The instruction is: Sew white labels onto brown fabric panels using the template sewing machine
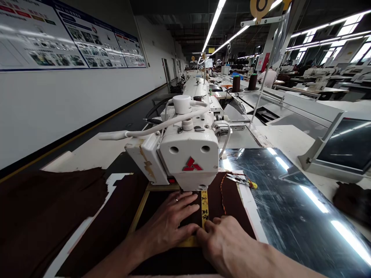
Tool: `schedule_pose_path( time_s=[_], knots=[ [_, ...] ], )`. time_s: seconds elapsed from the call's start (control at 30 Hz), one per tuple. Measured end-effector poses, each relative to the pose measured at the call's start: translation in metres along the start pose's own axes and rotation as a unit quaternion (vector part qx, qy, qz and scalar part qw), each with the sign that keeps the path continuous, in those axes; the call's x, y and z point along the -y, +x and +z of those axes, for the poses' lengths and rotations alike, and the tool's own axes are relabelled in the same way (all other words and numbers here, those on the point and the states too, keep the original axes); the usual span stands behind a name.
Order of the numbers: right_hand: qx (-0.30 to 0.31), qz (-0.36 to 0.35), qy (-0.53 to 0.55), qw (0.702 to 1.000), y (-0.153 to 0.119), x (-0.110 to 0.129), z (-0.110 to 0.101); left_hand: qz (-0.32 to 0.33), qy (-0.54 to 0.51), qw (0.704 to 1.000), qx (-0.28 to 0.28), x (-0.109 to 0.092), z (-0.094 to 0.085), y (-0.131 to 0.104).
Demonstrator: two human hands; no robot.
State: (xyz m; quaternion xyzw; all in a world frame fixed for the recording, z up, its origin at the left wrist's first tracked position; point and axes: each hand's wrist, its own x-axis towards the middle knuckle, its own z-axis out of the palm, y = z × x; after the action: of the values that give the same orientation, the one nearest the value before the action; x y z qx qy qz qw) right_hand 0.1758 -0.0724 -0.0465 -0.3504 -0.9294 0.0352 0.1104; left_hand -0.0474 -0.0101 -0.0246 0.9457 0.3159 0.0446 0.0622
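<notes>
My left hand, a ring on one finger, lies flat on dark brown fabric with its fingers spread. Around that fabric runs a yellow frame with dark handwriting on its right bar. My right hand is curled at the frame's lower right corner, its index finger beside the left thumb; what its fingertips hold, if anything, is hidden. Directly ahead stands the white head of a sewing machine with a red emblem. Its needle area is mostly hidden behind the housing and my left fingers.
Thread snips with a yellow handle lie right of the machine, near an orange and black cord. A shiny metal plate and a screen are at right. More brown fabric covers the left side.
</notes>
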Motion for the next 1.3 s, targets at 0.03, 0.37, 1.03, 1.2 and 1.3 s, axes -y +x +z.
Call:
schedule_pose_path(
  time_s=[0.03, 0.37, 1.03, 1.2, 1.3],
  knots=[
    [-0.001, 0.001, -0.002, 1.0, 0.0, 0.0, 0.0, 0.001, -0.001, 1.0, -0.002, 0.0, 0.0, 0.0],
    [-0.035, 0.009, -0.01, 0.999, -0.001, 0.002, 0.008, -0.002, -0.006, 1.0, 0.006, -0.001, -0.002, 0.0],
    [-0.018, 0.02, -0.002, 1.0, 0.003, -0.005, 0.005, -0.013, 0.001, 1.0, 0.015, 0.002, -0.006, 0.01],
    [-0.004, 0.025, -0.001, 1.0, 0.003, -0.007, 0.002, 0.013, 0.011, 1.0, -0.02, 0.001, -0.002, 0.002],
    [-0.004, 0.02, 0.003, 1.0, 0.005, -0.008, 0.002, 0.037, 0.005, 0.998, -0.048, -0.002, 0.0, -0.011]
  ],
)
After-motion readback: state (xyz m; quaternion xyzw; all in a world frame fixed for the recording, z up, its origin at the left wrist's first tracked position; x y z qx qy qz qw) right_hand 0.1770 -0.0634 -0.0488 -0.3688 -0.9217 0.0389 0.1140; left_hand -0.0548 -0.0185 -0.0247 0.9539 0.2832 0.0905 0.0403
